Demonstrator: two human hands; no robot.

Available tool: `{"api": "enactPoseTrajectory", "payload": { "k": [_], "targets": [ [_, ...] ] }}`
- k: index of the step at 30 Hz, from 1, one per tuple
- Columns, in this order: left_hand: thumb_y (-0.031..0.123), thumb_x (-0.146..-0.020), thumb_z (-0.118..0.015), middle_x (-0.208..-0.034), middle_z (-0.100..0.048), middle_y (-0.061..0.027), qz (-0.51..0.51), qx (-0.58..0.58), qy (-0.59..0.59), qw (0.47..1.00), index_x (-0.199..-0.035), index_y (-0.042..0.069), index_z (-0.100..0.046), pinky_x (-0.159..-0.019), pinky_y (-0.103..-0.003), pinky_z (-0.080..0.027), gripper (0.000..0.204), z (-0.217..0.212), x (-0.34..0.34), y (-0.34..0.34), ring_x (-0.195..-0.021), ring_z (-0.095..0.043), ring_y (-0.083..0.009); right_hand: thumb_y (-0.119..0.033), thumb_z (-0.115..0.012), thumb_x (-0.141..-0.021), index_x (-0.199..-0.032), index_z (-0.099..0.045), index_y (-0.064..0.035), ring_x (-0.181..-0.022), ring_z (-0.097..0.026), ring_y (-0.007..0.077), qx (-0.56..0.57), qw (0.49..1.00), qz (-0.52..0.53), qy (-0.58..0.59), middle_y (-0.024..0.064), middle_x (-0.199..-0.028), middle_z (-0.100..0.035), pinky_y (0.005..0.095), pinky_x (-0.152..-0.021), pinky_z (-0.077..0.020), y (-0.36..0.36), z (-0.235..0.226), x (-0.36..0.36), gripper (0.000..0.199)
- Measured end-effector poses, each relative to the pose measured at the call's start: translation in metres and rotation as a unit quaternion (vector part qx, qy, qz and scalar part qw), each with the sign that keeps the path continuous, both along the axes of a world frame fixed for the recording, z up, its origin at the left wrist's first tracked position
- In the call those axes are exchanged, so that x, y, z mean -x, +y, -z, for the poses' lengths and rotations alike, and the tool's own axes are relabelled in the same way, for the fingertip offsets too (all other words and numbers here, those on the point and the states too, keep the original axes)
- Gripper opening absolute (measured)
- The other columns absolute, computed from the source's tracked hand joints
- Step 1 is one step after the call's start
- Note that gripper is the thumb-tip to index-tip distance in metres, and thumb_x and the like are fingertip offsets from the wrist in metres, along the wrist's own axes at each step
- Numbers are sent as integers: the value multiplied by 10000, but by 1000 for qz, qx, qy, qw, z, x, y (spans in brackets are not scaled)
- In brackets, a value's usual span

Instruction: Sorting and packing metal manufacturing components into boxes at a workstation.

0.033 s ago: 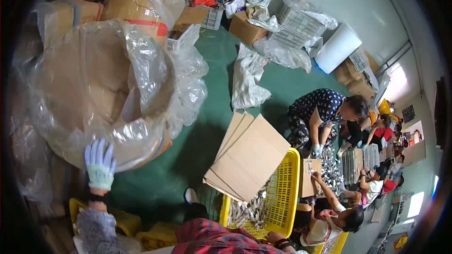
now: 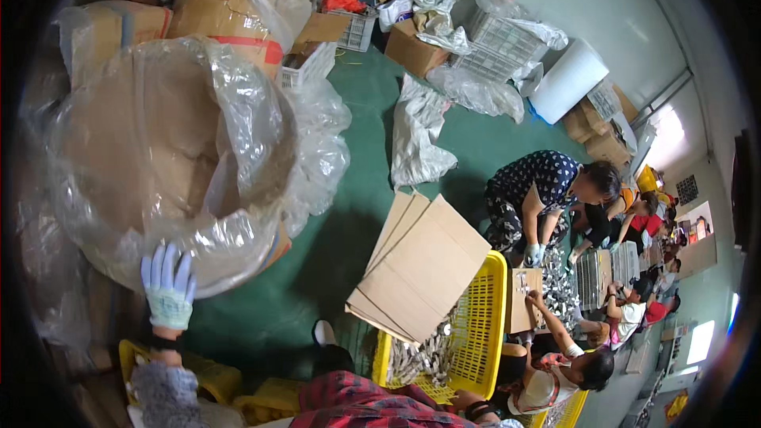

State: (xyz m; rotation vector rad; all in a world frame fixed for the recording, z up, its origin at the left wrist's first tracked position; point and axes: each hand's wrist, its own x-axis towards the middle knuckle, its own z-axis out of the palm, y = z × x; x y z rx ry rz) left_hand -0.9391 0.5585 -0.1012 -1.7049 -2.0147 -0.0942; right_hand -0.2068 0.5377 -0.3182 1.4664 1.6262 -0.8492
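My left hand (image 2: 169, 289), in a pale glove with bluish fingers, lies with fingers stretched against the near rim of a large round container (image 2: 103, 250) lined with clear plastic. Brown cardboard shows through the lining. It holds nothing. Black bands circle my right wrist at the lower edge, beside a yellow basket. Only a pale bit of my right hand (image 2: 508, 423) shows there, and its fingers are hidden. Inside the yellow basket (image 2: 498, 309) lie many small silvery pieces. Flat cardboard sheets (image 2: 424, 265) rest over its far left side.
Across from the basket a person (image 2: 539, 182) in a dark patterned top bends over a heap of shiny parts (image 2: 559, 285). Another person (image 2: 547, 388) sits close on the right. A white sack (image 2: 418, 139) lies on the green floor. Wrapped boxes (image 2: 226, 12) are stacked at far left.
My left hand is slightly lower in the picture, still at the container's rim with fingers stretched. The rest of the scene shifts only a little.
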Motion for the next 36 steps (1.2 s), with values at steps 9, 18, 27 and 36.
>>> {"api": "enactPoseTrajectory", "payload": {
  "k": [9,18,27,36],
  "targets": [
    [235,-699,-582,-942,-496,-107,58,-51,-57,995,-1012,77,-562,-1005,-569,-246,351,-12,37,26,-1012,-463,-307,-317,-489,-855,-1031,-607,-44,-898,-596,314,-236,918,280,148,193,-943,-624,388,-803,-454,74,-50,45,346],
    [266,-720,-565,-891,-531,-90,91,-67,-89,990,-927,101,-558,-996,-562,-263,265,-22,22,43,-941,-487,-281,-558,-344,-895,-1240,-496,-47,-1134,-483,239,-73,652,627,421,97,-1197,-556,389,-999,-324,111,-82,44,635],
    [202,-655,-607,-1000,-535,-97,71,-10,-129,989,-991,85,-557,-1040,-548,-211,359,-31,12,29,-1050,-464,-289,-582,-381,-879,-1196,-545,-74,-1036,-541,189,-39,876,259,405,54,-1129,-601,337,-934,-383,220,-39,332,621],
    [191,-660,-639,-1153,-501,-118,47,38,-151,987,-1113,63,-507,-1052,-540,-177,490,-41,16,4,-1167,-401,-315,-570,-648,-718,-1194,-533,-55,-1040,-543,199,197,827,327,413,138,-1160,-580,354,-914,-416,260,-61,426,710]
  ]
}}
